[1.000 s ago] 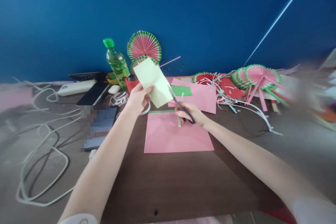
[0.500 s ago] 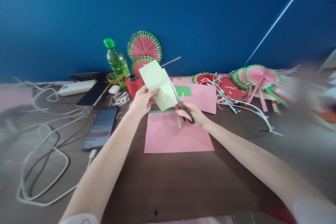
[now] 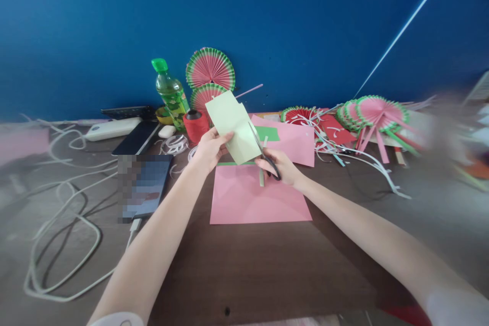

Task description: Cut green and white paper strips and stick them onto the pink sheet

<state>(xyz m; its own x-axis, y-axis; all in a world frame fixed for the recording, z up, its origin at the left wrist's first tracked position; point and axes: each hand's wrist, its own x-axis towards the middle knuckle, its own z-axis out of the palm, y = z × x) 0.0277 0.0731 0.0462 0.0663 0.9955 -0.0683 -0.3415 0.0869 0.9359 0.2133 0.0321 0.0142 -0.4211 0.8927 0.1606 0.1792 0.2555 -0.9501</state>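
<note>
A pale green sheet of paper [image 3: 232, 125] is pinched at its lower left edge by my left hand [image 3: 213, 148], thumb on top. My right hand [image 3: 282, 167] grips a pair of scissors [image 3: 272, 164] with black handles, its blades lying along the right edge of the sheet. A narrow pale strip [image 3: 262, 177] hangs at the right fingers. Beneath both hands a pink sheet [image 3: 260, 201] lies flat on the table, with a green edge showing at its top. Behind it are another pink sheet [image 3: 300, 142] and a green paper piece [image 3: 269, 133].
Red thread spool [image 3: 196, 127], green-capped bottle [image 3: 170, 94] and pleated paper fans [image 3: 210, 69] stand by the blue wall. At left lie a phone [image 3: 147, 188], a power bank [image 3: 113, 129] and looped cables [image 3: 95, 234]. More fans [image 3: 382, 112] and paper strips [image 3: 376, 160] lie at right.
The pale green sheet and my left hand have shifted slightly right and down in view. The scissors stay at the sheet's right edge, with little other movement.
</note>
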